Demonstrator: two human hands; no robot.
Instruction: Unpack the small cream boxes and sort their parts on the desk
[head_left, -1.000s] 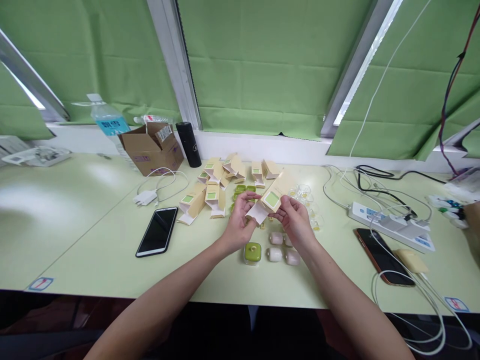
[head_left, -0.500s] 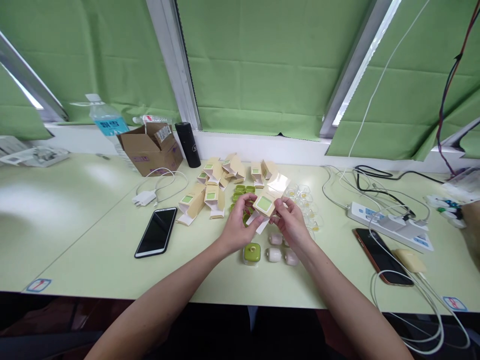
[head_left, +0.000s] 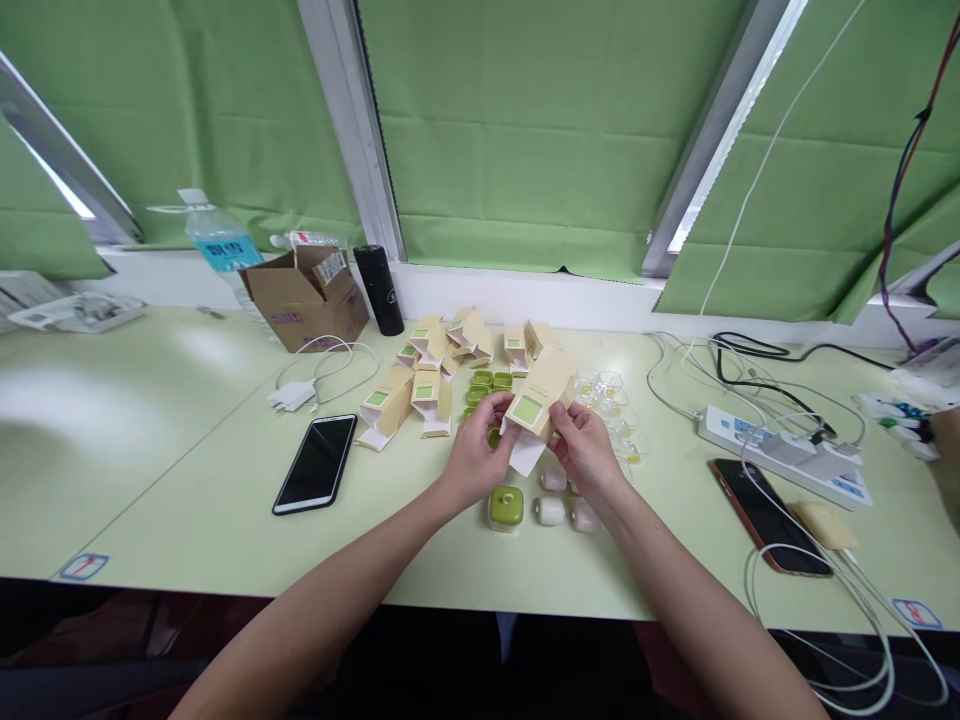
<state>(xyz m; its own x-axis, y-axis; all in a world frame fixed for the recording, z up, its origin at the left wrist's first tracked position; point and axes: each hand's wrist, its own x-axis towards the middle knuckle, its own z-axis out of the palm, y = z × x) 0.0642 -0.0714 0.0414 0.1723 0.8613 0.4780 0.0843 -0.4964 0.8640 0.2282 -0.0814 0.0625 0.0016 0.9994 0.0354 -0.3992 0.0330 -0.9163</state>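
Observation:
Between both hands, raised over the table, is a small beige cardboard box (head_left: 541,388) with a green square on it and a white flap hanging at its near end. My left hand (head_left: 478,450) grips its left side; my right hand (head_left: 586,446) pinches its right side. Below the hands stands a clear jar with a green lid (head_left: 507,506). Several pale pink rounded pieces (head_left: 550,511) lie right of the jar. Green square lids (head_left: 482,380) sit behind my left hand, partly hidden. Clear little containers (head_left: 609,390) are grouped beyond my right hand.
Several similar beige boxes (head_left: 431,392) stand at the back. To the left are a phone (head_left: 315,464), a white charger (head_left: 292,395), a brown carton (head_left: 315,312) and a black flask (head_left: 379,290). At right lie a power strip (head_left: 780,452), another phone (head_left: 765,515) and loose cables.
The box in my hands has tilted, so its long beige face now shows in place of the shiny glare. Its white flap hangs lower. Both hands stay nearly in place.

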